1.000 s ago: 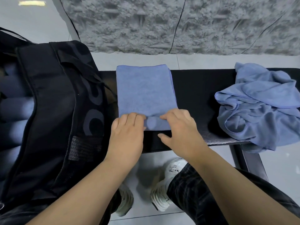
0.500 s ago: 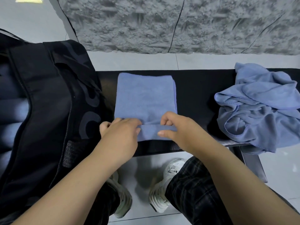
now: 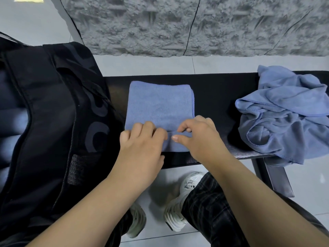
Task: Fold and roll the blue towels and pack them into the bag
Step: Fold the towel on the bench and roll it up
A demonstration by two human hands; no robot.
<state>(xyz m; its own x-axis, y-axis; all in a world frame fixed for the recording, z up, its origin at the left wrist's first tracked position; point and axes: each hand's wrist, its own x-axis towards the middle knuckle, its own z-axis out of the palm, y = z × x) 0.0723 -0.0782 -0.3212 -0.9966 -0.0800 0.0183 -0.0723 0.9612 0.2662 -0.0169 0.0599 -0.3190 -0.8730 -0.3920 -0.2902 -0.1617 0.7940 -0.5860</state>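
**Rolling the folded towel from its near edge**

Rough grey stone runs along the back of the scene above pale floor tiles, and a black bench (image 3: 213,97) stretches across the middle. On it lies a folded blue towel (image 3: 160,104), flat and squared, with its near end turned up into a small roll. Both hands sit on that roll: the left hand (image 3: 142,145) has its fingers curled over the left part of it, and the right hand (image 3: 201,138) pinches the right part, fingers hooked over the top and thumb pressed against the front. Neither hand is spread wide; both are closed down on the cloth.

To the left of the grip stands an open black bag (image 3: 53,122), touching the bench end, with dim bluish rolled shapes inside that look like towels already packed. Well to the right of the grip a crumpled heap of blue towels (image 3: 284,118) hangs partly over the bench edge, not yet folded.

The step in hand looks to be the roll, only just begun, with most of the towel's length lying flat beyond the fingers. The next move calls for pushing the roll away from the body with even pressure from both hands, keeping it tight and its ends level so it does not cone or loosen before it goes left into the bag.
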